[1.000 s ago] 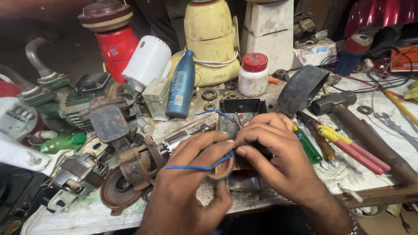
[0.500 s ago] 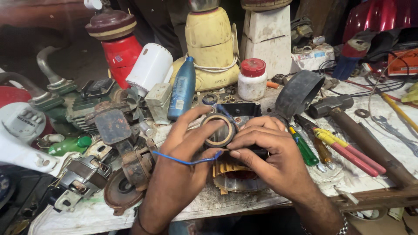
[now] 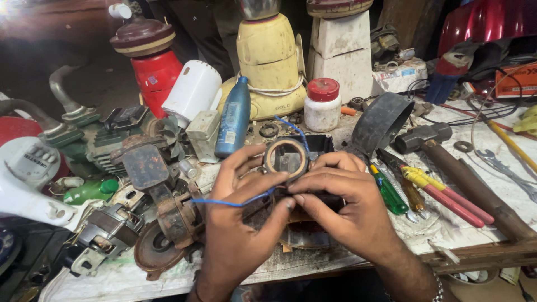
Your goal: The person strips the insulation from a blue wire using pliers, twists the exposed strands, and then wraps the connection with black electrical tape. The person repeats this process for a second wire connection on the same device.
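Note:
My left hand [image 3: 238,223] and my right hand [image 3: 341,204] meet over a dark motor part with copper windings [image 3: 305,223] at the front of the workbench. A thin blue wire [image 3: 235,202] runs from between my fingertips out to the left, and another stretch of it curls up behind a brown roll of tape [image 3: 286,158]. The tape roll stands on edge between the fingers of both hands. Both hands pinch the wire and the part; most of the part is hidden beneath them.
Rusty motor pieces [image 3: 168,218] lie left. A blue bottle [image 3: 234,118], white jar with red lid [image 3: 323,104], yellow mixer base [image 3: 271,61] and red mixer base [image 3: 151,67] stand behind. A hammer [image 3: 447,162], red-yellow pliers [image 3: 442,193] and green screwdriver [image 3: 389,193] lie right.
The tape roll has come up from low between my hands to standing on edge above them. My hands shifted slightly toward the far side, still holding the blue wire.

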